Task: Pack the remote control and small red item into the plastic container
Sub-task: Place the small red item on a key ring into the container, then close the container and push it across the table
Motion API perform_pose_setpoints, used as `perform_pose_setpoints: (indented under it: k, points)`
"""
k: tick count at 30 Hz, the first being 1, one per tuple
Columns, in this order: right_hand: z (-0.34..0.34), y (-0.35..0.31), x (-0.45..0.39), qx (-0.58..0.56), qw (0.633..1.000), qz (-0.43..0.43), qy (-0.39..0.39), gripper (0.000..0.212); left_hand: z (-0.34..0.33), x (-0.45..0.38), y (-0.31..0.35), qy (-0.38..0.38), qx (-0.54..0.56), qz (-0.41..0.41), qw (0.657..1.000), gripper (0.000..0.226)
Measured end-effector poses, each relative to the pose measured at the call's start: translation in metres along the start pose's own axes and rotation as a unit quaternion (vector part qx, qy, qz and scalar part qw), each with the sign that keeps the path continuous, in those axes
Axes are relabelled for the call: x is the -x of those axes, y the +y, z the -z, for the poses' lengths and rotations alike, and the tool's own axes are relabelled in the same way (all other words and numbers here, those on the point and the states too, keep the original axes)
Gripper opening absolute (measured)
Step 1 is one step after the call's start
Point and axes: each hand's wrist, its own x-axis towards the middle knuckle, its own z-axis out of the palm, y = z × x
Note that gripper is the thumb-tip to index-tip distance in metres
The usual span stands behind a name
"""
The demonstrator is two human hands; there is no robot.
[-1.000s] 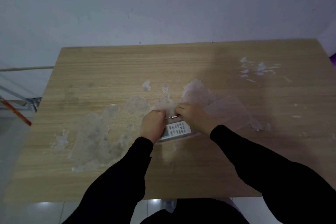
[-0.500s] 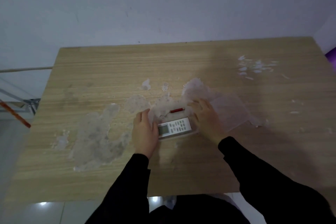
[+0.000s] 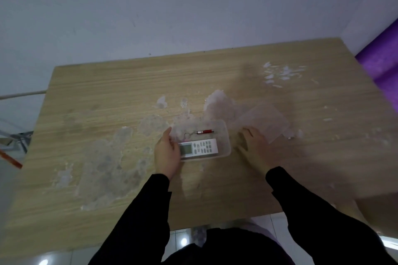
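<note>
A clear, round-cornered plastic box (image 3: 224, 138) sits mid-table, its long axis running left to right. Inside lie 2 things along that axis: a white remote (image 3: 199, 146), screen end leftward, and a slim red keychain light (image 3: 204, 131). The left hand (image 3: 167, 154) rests straight-fingered against the box's left end. The right hand (image 3: 253, 146), blurred, lies flat and spread just beside the clear lid (image 3: 266, 121) on the worn wooden table (image 3: 107, 97).

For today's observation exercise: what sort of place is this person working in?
Probably a plain room, perhaps at home: worn wood-grain table against a bare white wall, tiled floor below, remote control in a clear box.
</note>
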Motion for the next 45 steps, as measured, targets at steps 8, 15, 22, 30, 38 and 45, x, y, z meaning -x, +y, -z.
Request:
perform_pose_setpoints:
  k: [8,15,22,30,38,45]
  points:
    - [0.024,-0.009,-0.001,-0.043,0.988,-0.024,0.148,0.013,0.004,0.006,0.015,0.049,-0.005,-0.085,0.995,0.043]
    - [0.081,-0.054,-0.005,-0.410,0.859,-0.008,0.307,0.008,0.005,0.002,0.042,0.003,0.124,-0.080,0.989,0.042]
    - [0.055,-0.059,-0.006,-0.662,0.720,-0.173,0.117,0.015,0.006,0.000,0.046,-0.027,0.185,-0.002,0.982,0.050]
    - [0.025,-0.069,0.011,-0.301,0.935,-0.178,0.057,0.025,0.007,0.012,0.009,0.027,0.015,-0.018,0.999,0.038]
    - [0.013,-0.076,0.009,-0.248,0.963,-0.107,-0.008,0.042,0.001,0.015,-0.002,-0.004,-0.006,0.011,1.000,0.047]
    - [0.005,-0.067,0.010,-0.221,0.973,-0.061,0.001,0.051,-0.001,0.013,-0.008,-0.027,0.013,0.008,1.000,0.052]
